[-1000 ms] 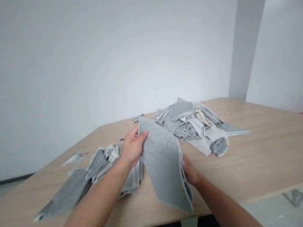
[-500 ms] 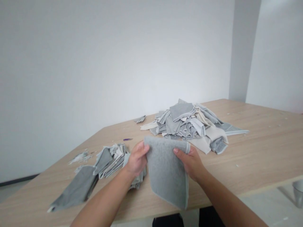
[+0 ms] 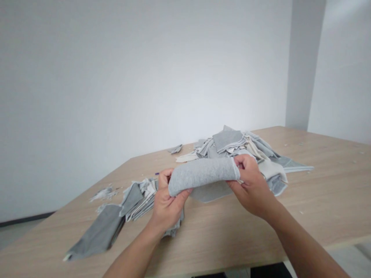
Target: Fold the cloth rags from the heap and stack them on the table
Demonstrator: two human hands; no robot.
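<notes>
A grey piece of fabric (image 3: 204,173) is held up above the table between both hands, its upper part curled over in a rounded fold. My left hand (image 3: 168,200) pinches its left end, thumb along the lower edge of the fold. At the right end, by the pale stitched edge, my right hand (image 3: 252,185) is closed on the same fabric. Below the fold a flatter part of the cloth shows, reaching toward the far side. Some of the fingers are hidden behind the fabric.
Behind the hands lies a heap of grey and cream fabric pieces (image 3: 228,141). To the left are stacked fabric pieces (image 3: 142,199), a long folded grey piece (image 3: 97,233) and white scraps (image 3: 103,194). A small fabric piece (image 3: 175,149) rests near the wall on the wooden table (image 3: 319,200).
The fabric hung down flat from both hands; now it is raised and curled over, its lower part swung away from me. Both hands have turned and my right hand has moved up.
</notes>
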